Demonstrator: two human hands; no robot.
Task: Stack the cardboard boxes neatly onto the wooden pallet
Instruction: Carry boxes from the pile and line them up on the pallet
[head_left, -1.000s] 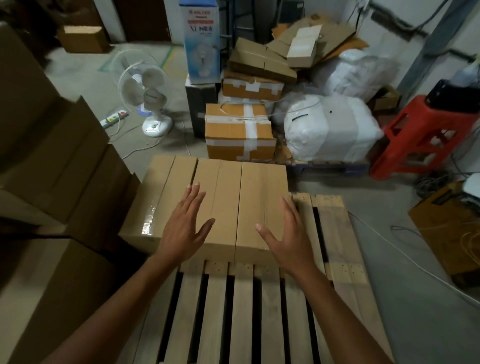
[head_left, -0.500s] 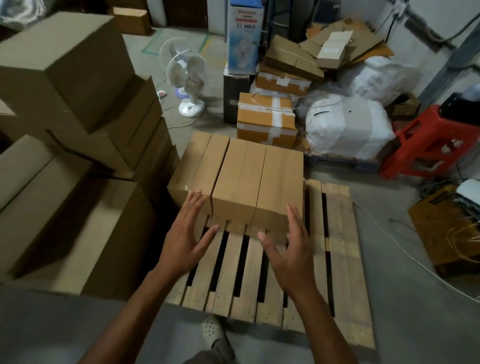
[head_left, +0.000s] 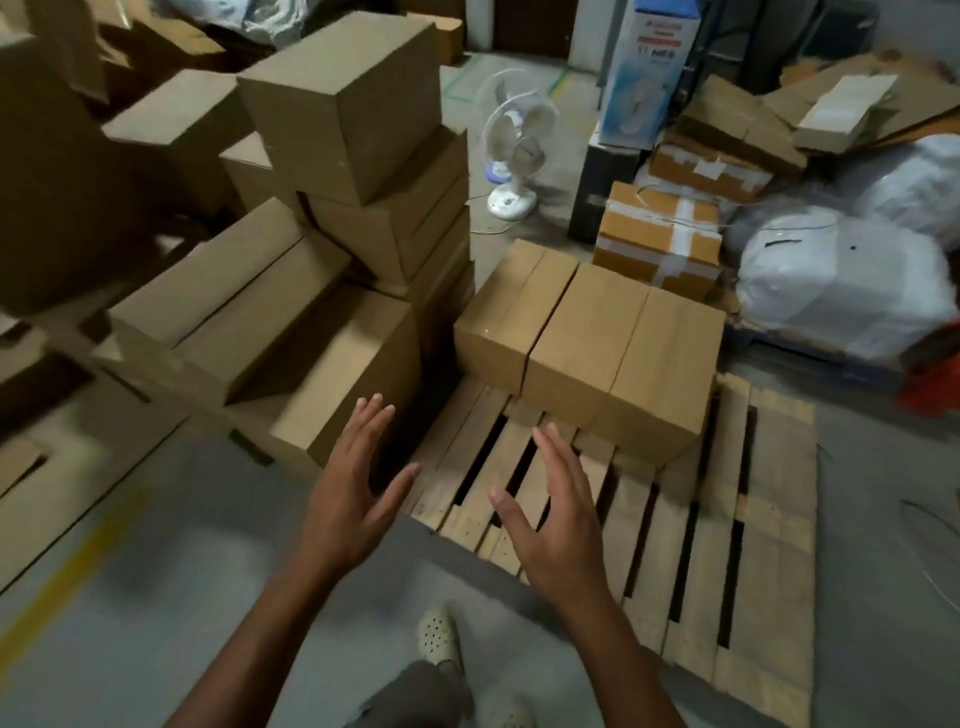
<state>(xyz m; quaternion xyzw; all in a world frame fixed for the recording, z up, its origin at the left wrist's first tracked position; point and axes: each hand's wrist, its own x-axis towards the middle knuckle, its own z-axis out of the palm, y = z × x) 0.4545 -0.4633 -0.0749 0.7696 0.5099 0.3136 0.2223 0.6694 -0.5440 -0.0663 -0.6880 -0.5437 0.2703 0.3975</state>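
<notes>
1. Both hands have come back off the row of cardboard boxes (head_left: 587, 332) they reached half a second ago. The view has swung left, so more of the side pile shows.
2. Left hand (head_left: 343, 499): fingers straight and spread, palm turned inward, nothing held. It hovers just off the near left corner of the wooden pallet (head_left: 774, 519).
3. Right hand (head_left: 556, 530): flat, fingers straight, thumb out, empty. It is above the near slats and apart from the boxes.
4. Row of boxes: side by side and touching, on the pallet's far left part. The slats to the right are bare.
5. Pile of loose boxes (head_left: 311, 322): heaped on the floor just left of the pallet.
6. Beyond: white fan (head_left: 511, 150), taped box (head_left: 660, 239), white sacks (head_left: 841, 291). A pale shoe (head_left: 439, 636) is below the arms.
</notes>
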